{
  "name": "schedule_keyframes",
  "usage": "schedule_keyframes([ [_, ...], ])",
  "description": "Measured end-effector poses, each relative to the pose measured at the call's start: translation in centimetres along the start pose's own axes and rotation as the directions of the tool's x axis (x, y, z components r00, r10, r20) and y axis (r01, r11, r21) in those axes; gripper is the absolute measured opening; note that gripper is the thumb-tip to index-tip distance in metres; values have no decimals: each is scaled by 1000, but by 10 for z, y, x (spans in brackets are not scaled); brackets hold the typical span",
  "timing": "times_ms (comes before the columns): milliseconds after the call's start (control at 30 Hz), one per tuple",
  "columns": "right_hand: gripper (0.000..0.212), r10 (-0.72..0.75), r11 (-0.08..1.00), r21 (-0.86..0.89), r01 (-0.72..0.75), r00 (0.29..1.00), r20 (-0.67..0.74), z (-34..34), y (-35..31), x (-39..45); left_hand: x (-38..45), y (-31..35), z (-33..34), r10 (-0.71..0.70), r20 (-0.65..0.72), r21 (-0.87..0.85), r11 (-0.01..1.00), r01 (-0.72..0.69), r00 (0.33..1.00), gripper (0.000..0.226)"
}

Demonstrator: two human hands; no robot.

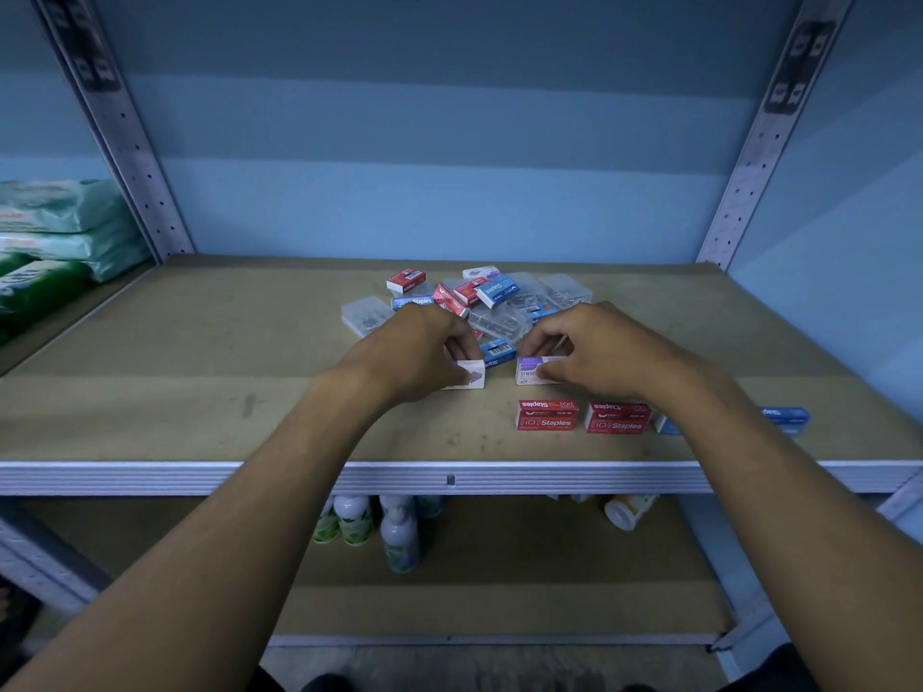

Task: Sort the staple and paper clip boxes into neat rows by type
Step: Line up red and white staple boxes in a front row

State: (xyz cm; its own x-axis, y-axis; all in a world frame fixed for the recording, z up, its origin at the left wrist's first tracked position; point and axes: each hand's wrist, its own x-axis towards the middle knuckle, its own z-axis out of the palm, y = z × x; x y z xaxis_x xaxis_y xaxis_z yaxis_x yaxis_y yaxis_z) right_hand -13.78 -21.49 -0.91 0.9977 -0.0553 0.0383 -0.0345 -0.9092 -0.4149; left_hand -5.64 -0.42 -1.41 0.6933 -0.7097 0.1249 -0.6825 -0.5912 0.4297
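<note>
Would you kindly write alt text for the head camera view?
Over a shelf, the left hand and right hand each grip a white staple box. Near the front edge stand two red staple boxes and a blue one; behind lies a mixed pile.

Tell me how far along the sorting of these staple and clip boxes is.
Early stage. Done: two red staple boxes sit side by side near the shelf's front edge, with a blue box further right. In hand: the left hand and right hand each hold a white staple box. Left: the mixed pile behind, including clear clip boxes.
</note>
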Motion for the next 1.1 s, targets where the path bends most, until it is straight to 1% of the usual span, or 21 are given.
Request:
schedule_keyframes([
  [167, 21, 1, 1000, 9, -1, 1000, -11, -1, -1, 1, -5, 1, -4, -3, -20, -2, 1000, 3, 1000, 18],
  [300, 20, -25, 1000, 8, 25, 1000, -10, -3, -8, 0, -10, 1, -12, -10, -29, -11, 1000, 9, 1000, 14],
  [533, 20, -92, 996, 1, 92, 996, -8, -1, -29, 0, -24, -7, -23, -13, -32, 35, 999, 14, 999, 13],
  [733, 23, -144, 989, -31, 145, 989, 32, 6, -47, -2, -37, -15, -33, -24, -16, 68, 997, 25, 1000, 16],
  [833, 22, -160, 986, -33, 161, 986, 39, 9, -56, -4, -45, -19, -38, -44, -5, 52, 998, 44, 999, 15],
  [1100, 23, -198, 980, -2, 199, 976, 95, 17, -74, -7, -57, -24, -42, -44, 36, 73, 996, 41, 998, 15],
])
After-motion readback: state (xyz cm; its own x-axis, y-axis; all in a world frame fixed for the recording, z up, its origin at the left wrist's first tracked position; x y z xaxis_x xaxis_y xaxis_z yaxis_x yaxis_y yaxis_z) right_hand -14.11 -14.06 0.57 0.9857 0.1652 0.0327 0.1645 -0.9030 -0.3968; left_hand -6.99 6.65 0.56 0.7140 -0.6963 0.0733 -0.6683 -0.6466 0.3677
